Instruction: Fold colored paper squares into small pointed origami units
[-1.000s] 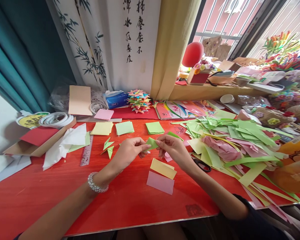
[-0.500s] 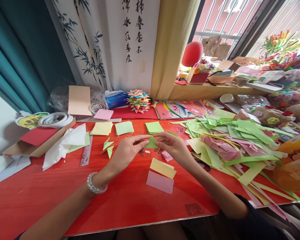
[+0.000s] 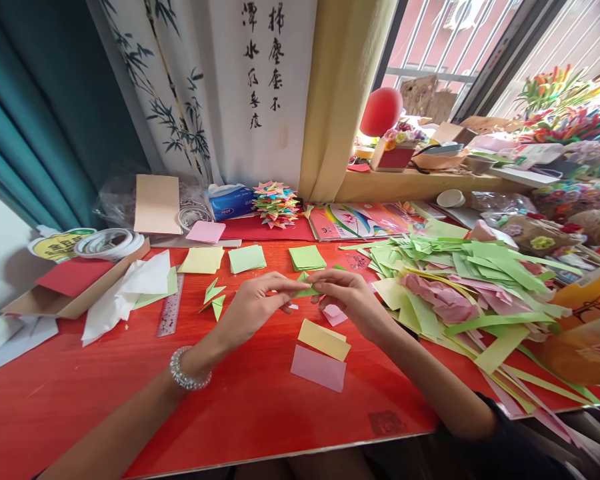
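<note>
"What are the fingers [image 3: 286, 287] doing?"

"Those of the left hand [image 3: 250, 303] and the right hand [image 3: 355, 303] both pinch the same folded green paper [image 3: 307, 292], held between them above the table [image 3: 220, 413]."

"And nearer the person?"

"A folded yellow paper [image 3: 324, 339], with a pink paper [image 3: 319, 368] just beside it."

"Farther out?"

"Green folded pieces [image 3: 217, 308] lie left of the left hand; beyond the hands sits a stack of green squares [image 3: 307, 258], and off to the right spreads a heap of paper strips [image 3: 480, 263]."
</note>
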`<state>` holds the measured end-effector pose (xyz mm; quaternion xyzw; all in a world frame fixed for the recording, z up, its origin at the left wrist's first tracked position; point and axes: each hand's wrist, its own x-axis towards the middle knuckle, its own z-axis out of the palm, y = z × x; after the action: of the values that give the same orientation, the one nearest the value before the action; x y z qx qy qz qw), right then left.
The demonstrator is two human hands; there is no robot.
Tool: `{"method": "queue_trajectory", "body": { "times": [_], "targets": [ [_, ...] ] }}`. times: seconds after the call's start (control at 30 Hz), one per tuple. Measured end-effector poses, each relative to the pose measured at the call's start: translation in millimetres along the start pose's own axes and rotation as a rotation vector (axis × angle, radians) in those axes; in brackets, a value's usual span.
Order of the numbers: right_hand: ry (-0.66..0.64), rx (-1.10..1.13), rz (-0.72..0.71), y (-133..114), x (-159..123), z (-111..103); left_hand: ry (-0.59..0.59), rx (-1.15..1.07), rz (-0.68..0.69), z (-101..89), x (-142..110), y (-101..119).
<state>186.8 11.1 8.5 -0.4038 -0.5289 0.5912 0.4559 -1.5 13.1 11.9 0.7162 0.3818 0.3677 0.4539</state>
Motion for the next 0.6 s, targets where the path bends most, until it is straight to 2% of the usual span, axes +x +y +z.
{"method": "queue_trajectory", "body": {
  "times": [0.23,0.6],
  "targets": [
    [0.036,-0.021,-0.040,1.1,-0.8,2.0,0.063,-0.061,-0.071,2.5,0.6,2.5],
    [0.076,-0.073,-0.009,-1.7,-4.3,6.1,0.078,-0.212,-0.140,7.8,2.9,0.4]
  ]
}}
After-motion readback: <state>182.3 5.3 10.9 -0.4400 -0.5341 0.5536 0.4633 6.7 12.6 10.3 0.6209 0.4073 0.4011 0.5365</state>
